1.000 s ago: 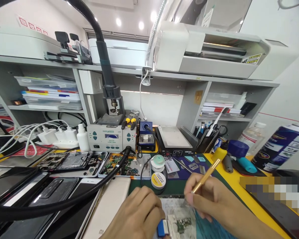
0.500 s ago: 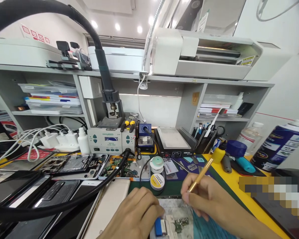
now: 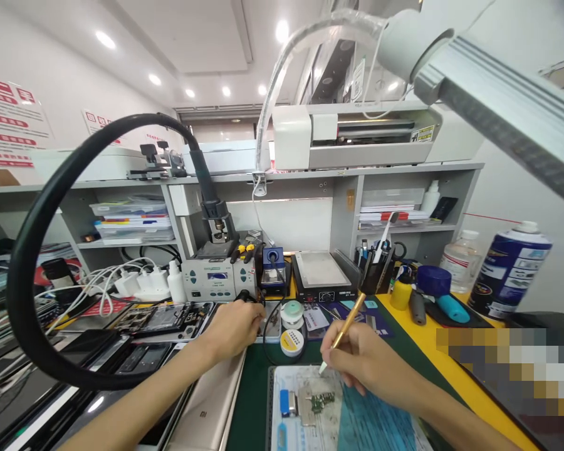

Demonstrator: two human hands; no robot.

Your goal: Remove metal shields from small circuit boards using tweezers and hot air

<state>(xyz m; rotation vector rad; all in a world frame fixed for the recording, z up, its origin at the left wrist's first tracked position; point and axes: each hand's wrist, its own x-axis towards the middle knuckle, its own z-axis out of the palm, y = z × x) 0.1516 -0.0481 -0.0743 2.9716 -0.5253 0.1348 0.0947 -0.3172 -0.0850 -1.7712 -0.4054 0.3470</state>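
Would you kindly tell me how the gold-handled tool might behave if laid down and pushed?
The gold-handled tool would probably roll, since it looks slim and round. It seems stiff, unbent in the right hand, and likely light, being so slender.

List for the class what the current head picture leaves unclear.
All in the head view:
Left hand: its own back hides whether it holds anything.
Small green circuit board: its markings are too small to read.
Long silver metal lamp: the right edge cuts off its far end.
Dark flat slab: a pixelated patch covers part.
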